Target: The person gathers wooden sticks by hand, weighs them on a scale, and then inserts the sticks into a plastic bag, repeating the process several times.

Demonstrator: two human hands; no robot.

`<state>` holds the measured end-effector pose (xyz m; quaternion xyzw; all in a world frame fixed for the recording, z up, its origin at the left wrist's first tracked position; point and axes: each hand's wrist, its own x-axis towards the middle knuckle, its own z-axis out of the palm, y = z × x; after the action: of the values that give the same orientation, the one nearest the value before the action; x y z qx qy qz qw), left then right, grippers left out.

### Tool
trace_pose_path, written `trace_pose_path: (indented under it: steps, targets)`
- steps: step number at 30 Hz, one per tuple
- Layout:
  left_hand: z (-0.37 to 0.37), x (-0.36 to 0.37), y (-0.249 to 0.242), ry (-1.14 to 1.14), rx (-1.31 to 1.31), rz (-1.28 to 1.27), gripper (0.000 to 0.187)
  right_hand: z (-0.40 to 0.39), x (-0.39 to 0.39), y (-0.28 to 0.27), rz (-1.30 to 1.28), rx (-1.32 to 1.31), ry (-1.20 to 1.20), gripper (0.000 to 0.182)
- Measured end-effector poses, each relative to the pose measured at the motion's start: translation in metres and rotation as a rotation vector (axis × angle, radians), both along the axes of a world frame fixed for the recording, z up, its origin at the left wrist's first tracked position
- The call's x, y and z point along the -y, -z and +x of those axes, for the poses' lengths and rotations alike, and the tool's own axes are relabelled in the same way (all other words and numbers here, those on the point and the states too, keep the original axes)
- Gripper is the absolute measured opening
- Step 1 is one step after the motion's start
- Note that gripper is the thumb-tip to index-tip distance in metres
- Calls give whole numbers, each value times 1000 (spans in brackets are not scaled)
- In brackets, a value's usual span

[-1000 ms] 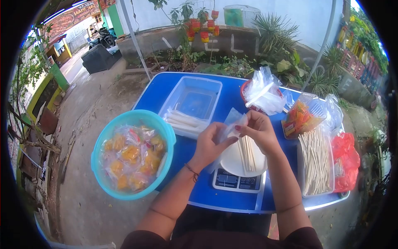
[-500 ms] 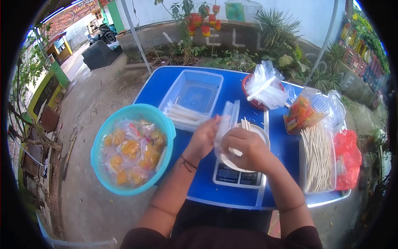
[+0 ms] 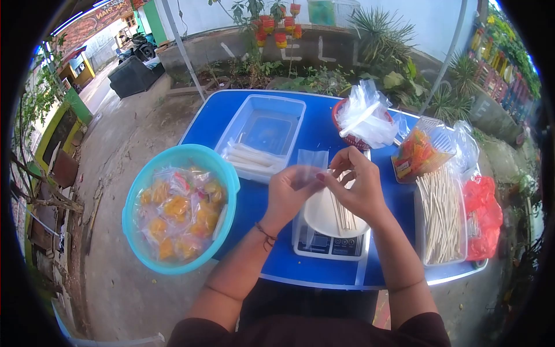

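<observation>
My left hand (image 3: 291, 194) pinches a clear plastic bag (image 3: 312, 158) that stands up above its fingers and hangs down in front of the scale. Close beside it, my right hand (image 3: 359, 186) is closed at the bag's edge, its fingertips nearly meeting the left ones. Several thin pale sticks (image 3: 343, 218) slant down below the right fingers, over a white bowl (image 3: 319, 212). That bowl rests on a digital kitchen scale (image 3: 341, 248). How the sticks are held is partly hidden by the fingers.
On the blue table (image 3: 277, 269), a clear tray (image 3: 298, 124) holds wrapped sticks. A turquoise basin (image 3: 128, 222) of bagged yellow food is left. Behind the scale is a red basket (image 3: 347, 136) of plastic bags. At right are a stick container (image 3: 442, 217), an orange-filled container (image 3: 421, 153) and red bags (image 3: 481, 217).
Both hands have come together at the bag's top. My right hand has risen from the bowl, and the sticks now slant below it. The view has shifted slightly.
</observation>
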<state>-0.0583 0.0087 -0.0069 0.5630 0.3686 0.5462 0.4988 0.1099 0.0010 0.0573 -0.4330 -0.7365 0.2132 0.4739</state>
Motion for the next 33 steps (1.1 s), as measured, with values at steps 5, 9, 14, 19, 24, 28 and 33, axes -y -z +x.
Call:
trace_pose_path:
  steps: [5,9,14,19,24,28,33]
  targets:
    - [8,8,-4,-85,-141,141,23,0,-4,9,-105,-68,8,34]
    - [3,5,-5,-31,-77,16,24,10,-8,5,-340,-323,-112,33]
    - [3,4,-11,24,64,-88,24,21,-12,-6,-503,-401,-158,35]
    - [1,2,-5,168,74,-143,24,24,-17,9,-358,-254,-228,32]
    - [-1,1,0,205,-7,-138,23,11,-3,-6,-62,54,-52,18]
    - [-1,2,-2,200,-70,-150,25,12,-7,3,138,108,-16,10]
    - [-2,1,-3,173,-86,-164,28,15,-7,0,198,109,-85,11]
